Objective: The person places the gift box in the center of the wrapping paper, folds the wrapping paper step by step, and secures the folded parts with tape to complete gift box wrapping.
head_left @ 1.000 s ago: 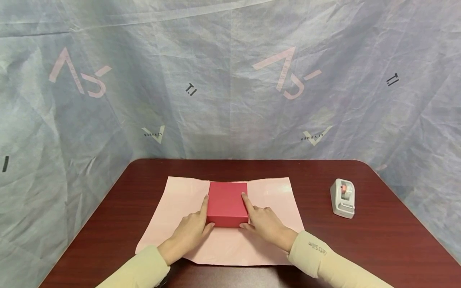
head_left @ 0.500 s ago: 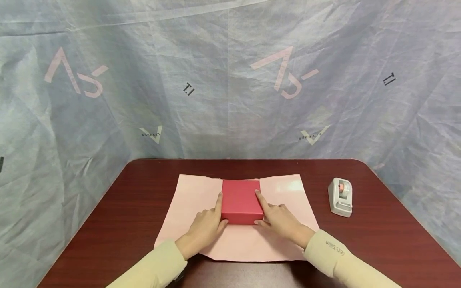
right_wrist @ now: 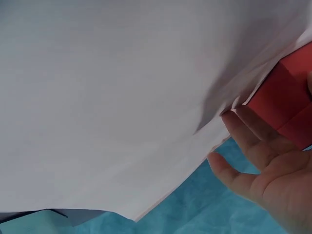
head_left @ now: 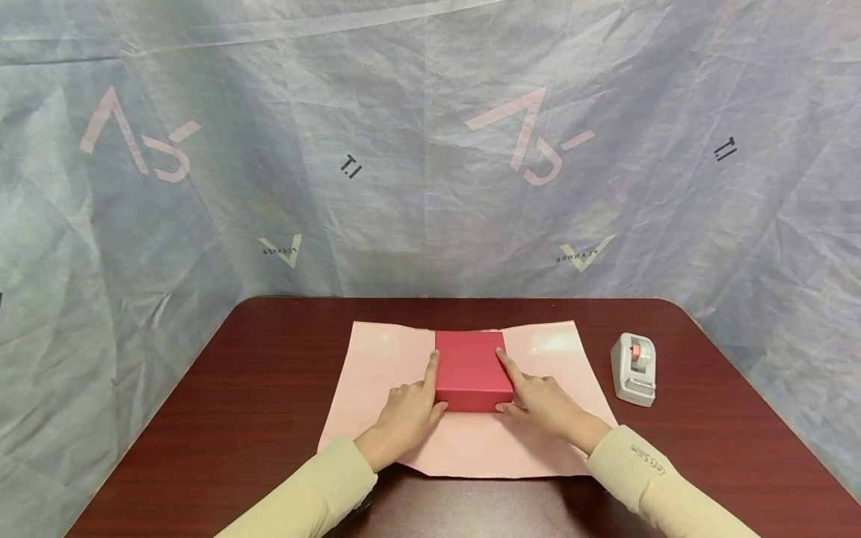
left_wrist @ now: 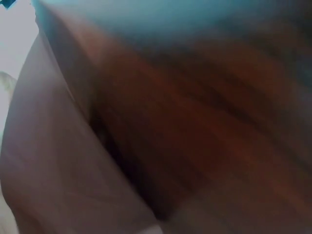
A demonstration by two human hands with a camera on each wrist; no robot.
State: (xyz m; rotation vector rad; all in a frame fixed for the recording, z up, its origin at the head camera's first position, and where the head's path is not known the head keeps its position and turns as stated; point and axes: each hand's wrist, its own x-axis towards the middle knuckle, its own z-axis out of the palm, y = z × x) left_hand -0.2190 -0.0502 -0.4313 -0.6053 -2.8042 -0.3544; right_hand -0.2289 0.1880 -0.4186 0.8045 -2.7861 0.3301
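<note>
A red box (head_left: 473,362) sits on a sheet of pale pink paper (head_left: 484,448) on the dark wooden table. My left hand (head_left: 406,411) holds the box's left side, index finger along the edge and thumb at the front corner. On the opposite side my right hand (head_left: 545,403) grips it likewise, its index fingertip at the top's right edge. In the right wrist view the right hand (right_wrist: 273,170) has several fingertips at the paper's underside, beside the red box (right_wrist: 280,92). The left wrist view is blurred and mostly brown, with a pale sheet (left_wrist: 53,156) at its left.
A white tape dispenser (head_left: 634,370) stands on the table (head_left: 713,448), to the right of the paper. Behind the table's far edge hangs a grey printed cloth (head_left: 403,112), which continues along both sides.
The box and the pink paper have slid together to the right and slightly away, with both hands keeping their hold on the box. The head view has shifted slightly.
</note>
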